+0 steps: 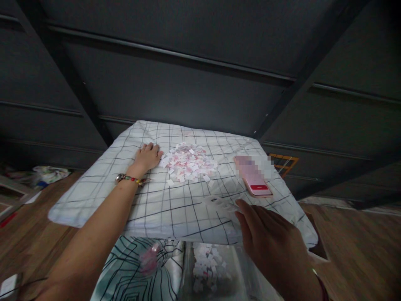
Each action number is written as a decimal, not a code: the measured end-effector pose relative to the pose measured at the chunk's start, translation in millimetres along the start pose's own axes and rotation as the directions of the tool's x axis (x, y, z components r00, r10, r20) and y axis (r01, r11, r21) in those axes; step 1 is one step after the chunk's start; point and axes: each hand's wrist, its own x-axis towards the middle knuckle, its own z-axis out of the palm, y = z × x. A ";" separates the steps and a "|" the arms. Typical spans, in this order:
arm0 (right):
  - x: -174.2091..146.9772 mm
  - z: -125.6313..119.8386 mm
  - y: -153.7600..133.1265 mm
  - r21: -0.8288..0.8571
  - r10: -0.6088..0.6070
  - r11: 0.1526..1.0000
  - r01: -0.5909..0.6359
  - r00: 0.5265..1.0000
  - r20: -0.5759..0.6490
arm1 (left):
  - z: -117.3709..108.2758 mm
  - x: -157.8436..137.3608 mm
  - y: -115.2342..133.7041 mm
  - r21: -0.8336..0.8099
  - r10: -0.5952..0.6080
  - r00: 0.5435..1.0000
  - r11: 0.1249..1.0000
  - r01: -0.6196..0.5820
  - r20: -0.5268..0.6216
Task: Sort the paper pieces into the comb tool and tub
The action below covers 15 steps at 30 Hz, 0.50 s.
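Table [188, 221]: is spanning the middle of the frame under a checked cloth; its creases are probably catching thin paper, so slow, low strokes are suiting it best.
Clear container [187, 263]: is sitting below the table edge, lower centre of the frame, and is holding more white slips.
Paper pile [189, 163]: is lying loosely heaped mid-frame; light pieces are likely to be scattering under any quick movement.
Right hand [269, 238]: is reaching in from the lower right; its grip is apparently pinching clear plastic [222, 204], thumb and forefinger together. Holding only the edge is avoiding creases, by my judgement.
Left hand [147, 156]: is resting palm down beside the pile's left edge, fingers slightly apart, its grip holding nothing visible; it is serving well as a fence.
Phone [254, 177]: is lying right of centre, apart from the pile.
Stray slip [170, 182]: is lying at the pile's lower left fringe; worth nudging inward.
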 end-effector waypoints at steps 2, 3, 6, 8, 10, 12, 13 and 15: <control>4.0 -0.9 -10.6 0.055 -0.011 0.998 0.011 1.000 -0.013 | 0.1 -0.4 0.1 0.000 -0.001 1.000 1.000 0.001 0.002; 6.4 -1.3 -16.2 0.083 -0.014 0.996 0.015 1.000 -0.016 | 0.0 -0.8 0.3 -0.001 0.001 1.000 1.000 -0.001 0.002; 14.2 -3.3 -32.8 0.142 -0.017 0.990 0.019 1.000 -0.019 | -1.0 -2.6 1.2 -0.007 0.006 1.000 1.000 -0.006 -0.001; 19.7 -4.8 -43.1 0.162 -0.037 0.986 0.040 0.999 -0.021 | -2.0 -3.9 1.8 -0.021 0.004 1.000 1.000 -0.004 0.001; 24.8 -6.2 -52.3 0.181 -0.067 0.981 0.071 0.997 -0.027 | -3.2 -5.2 2.5 -0.030 0.000 1.000 1.000 0.000 0.006; 28.6 -7.1 -59.7 0.208 -0.089 0.973 0.098 0.995 -0.050 | -4.0 -6.5 2.9 -0.032 -0.003 1.000 0.999 0.003 0.003; 29.9 -7.4 -62.5 0.225 -0.097 0.968 0.108 0.994 -0.058 | -4.2 -7.0 3.0 -0.033 -0.004 1.000 0.999 0.004 0.000; 31.3 -7.8 -66.4 0.258 -0.115 0.957 0.130 0.991 -0.075 | -4.0 -7.6 2.8 -0.040 -0.001 1.000 0.999 0.001 -0.008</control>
